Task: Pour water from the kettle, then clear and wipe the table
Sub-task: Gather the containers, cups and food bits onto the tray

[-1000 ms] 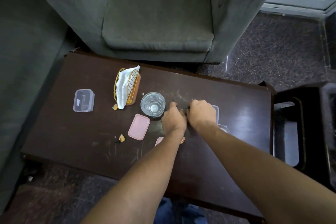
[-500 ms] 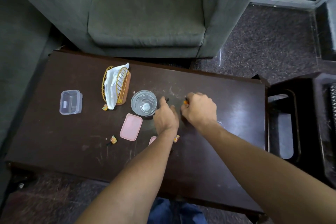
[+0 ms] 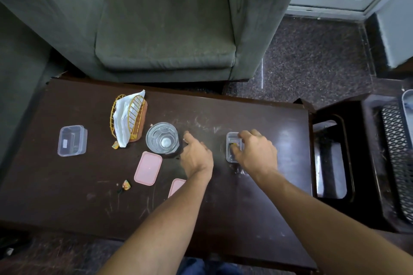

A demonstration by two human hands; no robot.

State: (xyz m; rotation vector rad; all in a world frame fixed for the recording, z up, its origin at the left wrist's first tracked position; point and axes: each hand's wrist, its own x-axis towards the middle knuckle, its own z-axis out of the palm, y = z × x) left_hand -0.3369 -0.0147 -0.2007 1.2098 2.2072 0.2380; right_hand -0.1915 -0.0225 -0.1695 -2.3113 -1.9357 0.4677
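Item: dark wooden surface (image 3: 245,207), mid-clearing. No kettle is in view.

- Right hand (image 3: 257,152): centre right, fingers arched down over the small clear box (image 3: 231,156). Whether they grip its rim or only hover cannot be told.
- Small clear box: long axis runs from the lower frame edge towards the top. A yellow scrap (image 3: 233,144) lies inside.
- Left hand (image 3: 196,154): centre, knuckles up, fingers stretched loosely forward just right of the glass (image 3: 162,138). Nothing is seen in its hold.
- Wrapper scrap (image 3: 126,184): lower left of centre, well apart from the box. Second scrap (image 3: 115,145): touching the foot of the napkin holder (image 3: 128,118).

Key relation: the loose scraps lie left of both hands and the collecting box lies right, so the left hand is judged the nearer picker.

In the way:
- The glass, holding water, with the pink lid (image 3: 148,168) just below it.
- A second pink lid (image 3: 176,186), partly under the left forearm.

A careless reach risks tipping the glass.

Also present:
- An empty clear box (image 3: 72,140), far left.
- A green armchair (image 3: 165,29), top.
- A dark side stand (image 3: 330,158), right edge.
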